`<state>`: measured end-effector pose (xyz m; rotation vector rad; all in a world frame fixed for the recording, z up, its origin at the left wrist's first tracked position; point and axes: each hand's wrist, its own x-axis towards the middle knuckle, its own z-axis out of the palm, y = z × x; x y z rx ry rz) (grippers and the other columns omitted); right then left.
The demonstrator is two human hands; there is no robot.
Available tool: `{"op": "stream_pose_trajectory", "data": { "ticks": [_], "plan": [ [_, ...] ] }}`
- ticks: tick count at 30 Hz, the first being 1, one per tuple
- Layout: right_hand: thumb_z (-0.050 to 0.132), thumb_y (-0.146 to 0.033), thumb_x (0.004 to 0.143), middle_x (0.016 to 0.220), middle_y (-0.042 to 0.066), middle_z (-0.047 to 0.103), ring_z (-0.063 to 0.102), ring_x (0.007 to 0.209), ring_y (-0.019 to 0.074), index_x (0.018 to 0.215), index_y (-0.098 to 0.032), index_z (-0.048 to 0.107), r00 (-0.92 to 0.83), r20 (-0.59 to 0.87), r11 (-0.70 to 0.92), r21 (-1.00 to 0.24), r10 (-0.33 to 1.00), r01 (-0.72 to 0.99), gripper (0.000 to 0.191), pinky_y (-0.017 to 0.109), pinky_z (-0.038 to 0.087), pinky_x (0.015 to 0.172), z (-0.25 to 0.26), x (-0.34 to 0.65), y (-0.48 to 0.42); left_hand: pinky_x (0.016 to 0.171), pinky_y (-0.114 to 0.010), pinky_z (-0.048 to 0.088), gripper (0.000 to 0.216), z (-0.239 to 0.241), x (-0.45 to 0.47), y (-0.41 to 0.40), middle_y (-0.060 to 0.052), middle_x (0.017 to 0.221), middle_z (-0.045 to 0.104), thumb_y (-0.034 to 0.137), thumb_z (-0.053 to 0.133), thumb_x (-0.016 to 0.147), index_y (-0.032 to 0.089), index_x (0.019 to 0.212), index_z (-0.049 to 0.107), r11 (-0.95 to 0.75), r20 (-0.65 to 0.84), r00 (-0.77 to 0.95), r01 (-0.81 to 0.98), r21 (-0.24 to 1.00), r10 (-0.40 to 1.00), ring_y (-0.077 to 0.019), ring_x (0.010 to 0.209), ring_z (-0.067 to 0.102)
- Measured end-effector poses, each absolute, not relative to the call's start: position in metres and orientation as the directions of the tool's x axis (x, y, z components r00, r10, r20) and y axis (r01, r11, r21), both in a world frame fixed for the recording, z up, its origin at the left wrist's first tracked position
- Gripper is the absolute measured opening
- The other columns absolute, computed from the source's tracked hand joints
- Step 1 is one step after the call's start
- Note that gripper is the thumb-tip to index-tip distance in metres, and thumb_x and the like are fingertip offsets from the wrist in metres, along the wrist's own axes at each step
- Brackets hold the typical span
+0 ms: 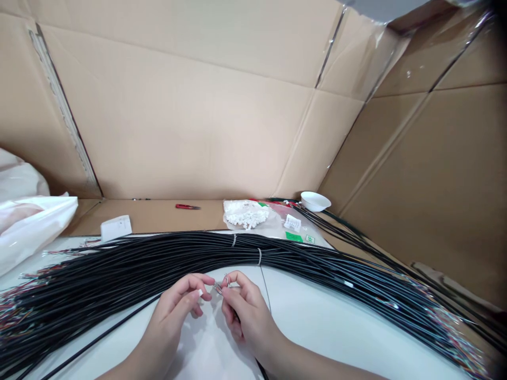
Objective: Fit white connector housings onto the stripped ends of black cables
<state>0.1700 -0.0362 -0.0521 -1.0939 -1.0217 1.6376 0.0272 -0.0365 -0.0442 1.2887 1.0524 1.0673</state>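
Observation:
Both hands meet over the white table in front of the black cable bundle. My right hand [247,311] is closed round the end of a black cable, its thumb and forefinger pinching the thin stripped wires [218,288], which point left. Below the palm the cable hangs down toward the front edge. My left hand [178,306] has curled fingers, with a small white connector [200,292] between thumb and fingers, close to the wire tips. Whether wires and connector touch is too small to tell.
A thick bundle of black cables [158,258], tied in two places, arches across the table, coloured wires at both ends. Behind it lie red-handled snips [188,207], a bag of white connectors [247,215], a white bowl [315,201] and a white box [115,228]. Cardboard walls [198,105] enclose the back and right.

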Motion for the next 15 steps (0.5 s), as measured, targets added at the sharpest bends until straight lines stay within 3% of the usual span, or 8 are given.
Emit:
{"op": "stream_pose_trajectory", "data": {
  "ticks": [8, 15],
  "plan": [
    [0.057, -0.030, 0.066, 0.035, -0.013, 0.035, 0.020, 0.027, 0.0017, 0.074, -0.019, 0.042, -0.179, -0.244, -0.272, -0.949, 0.953, -0.156, 0.020, 0.013, 0.015, 0.026, -0.0492, 0.1700, -0.0356, 0.063, -0.027, 0.038, 0.019, -0.0435, 0.0253, -0.0401, -0.003, 0.086, 0.058, 0.025, 0.044, 0.078, 0.019, 0.066, 0.057, -0.071, 0.066, 0.195, 0.020, 0.997, 0.979, -0.0164, 0.067, 0.047],
    [0.055, -0.035, 0.067, 0.034, -0.012, 0.037, 0.018, 0.025, 0.0011, 0.071, -0.019, 0.042, -0.211, -0.240, -0.285, -0.934, 0.947, -0.215, 0.021, 0.014, 0.013, 0.025, -0.0508, 0.1691, -0.0354, 0.063, -0.026, 0.037, 0.018, -0.0411, 0.0256, -0.0418, -0.003, 0.084, 0.055, 0.025, 0.043, 0.078, 0.020, 0.067, 0.056, -0.096, 0.086, 0.225, 0.033, 0.995, 0.971, -0.0178, 0.071, 0.048]
  ]
}}
